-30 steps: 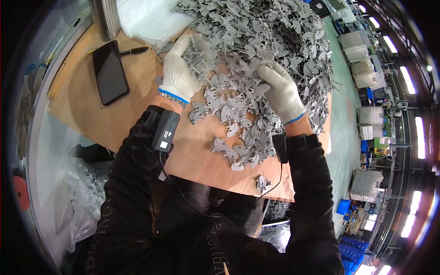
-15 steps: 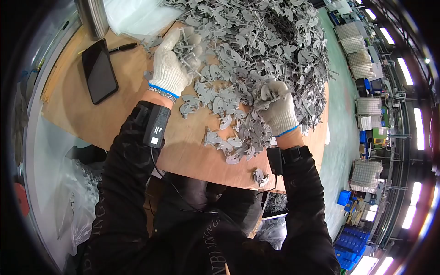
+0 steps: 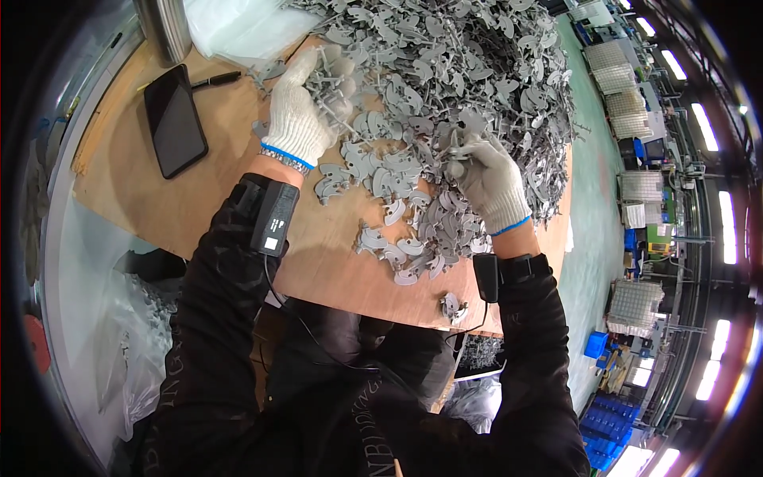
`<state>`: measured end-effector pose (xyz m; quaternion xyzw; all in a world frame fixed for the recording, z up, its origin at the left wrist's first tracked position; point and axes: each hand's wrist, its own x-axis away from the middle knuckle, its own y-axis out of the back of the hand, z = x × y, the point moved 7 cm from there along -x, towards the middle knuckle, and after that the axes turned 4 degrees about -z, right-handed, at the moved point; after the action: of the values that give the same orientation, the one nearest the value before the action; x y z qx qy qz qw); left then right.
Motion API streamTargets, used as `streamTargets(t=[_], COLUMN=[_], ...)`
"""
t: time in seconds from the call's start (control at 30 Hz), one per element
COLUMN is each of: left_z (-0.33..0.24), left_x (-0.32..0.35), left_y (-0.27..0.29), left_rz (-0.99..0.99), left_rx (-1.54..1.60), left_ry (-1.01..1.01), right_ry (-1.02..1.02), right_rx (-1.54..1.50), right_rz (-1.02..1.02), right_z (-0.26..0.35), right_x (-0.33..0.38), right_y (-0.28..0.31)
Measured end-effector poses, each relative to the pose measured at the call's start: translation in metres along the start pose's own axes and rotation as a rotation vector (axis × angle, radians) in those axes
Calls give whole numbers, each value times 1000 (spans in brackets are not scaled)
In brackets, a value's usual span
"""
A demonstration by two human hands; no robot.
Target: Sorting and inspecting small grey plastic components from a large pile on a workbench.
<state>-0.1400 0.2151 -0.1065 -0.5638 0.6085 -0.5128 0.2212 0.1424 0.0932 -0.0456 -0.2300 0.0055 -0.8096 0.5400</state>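
Now left hand (image 3: 304,115) clutching bunch of grey parts (image 3: 327,86), right hand (image 3: 491,179) pinching grey piece (image 3: 456,150), long axis unclear; metal pile (image 3: 453,67) spreading beyond hands, right one sitting nearer.

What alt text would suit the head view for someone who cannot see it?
A person's white-gloved left hand holds several small grey parts, while the right hand handles others beside a big heap on a wooden table. A black phone and pen lie to the left.
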Motion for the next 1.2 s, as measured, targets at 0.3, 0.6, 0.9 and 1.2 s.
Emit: streamTargets(t=[0.3, 0.6, 0.9, 1.2], left_z=[1, 16, 26, 32], left_x=[-2, 9, 28, 37], left_y=[2, -18, -28, -37], left_rz=[8, 128, 260, 400], left_rx=[2, -183, -451, -433], left_ry=[12, 166, 286, 305], right_ry=[21, 302, 45, 121], right_rx=[94, 361, -242, -197], right_rz=[67, -44, 374, 227], right_z=[4, -1, 8, 6], right_x=[7, 19, 16, 3], right_y=[-5, -16, -44, -42])
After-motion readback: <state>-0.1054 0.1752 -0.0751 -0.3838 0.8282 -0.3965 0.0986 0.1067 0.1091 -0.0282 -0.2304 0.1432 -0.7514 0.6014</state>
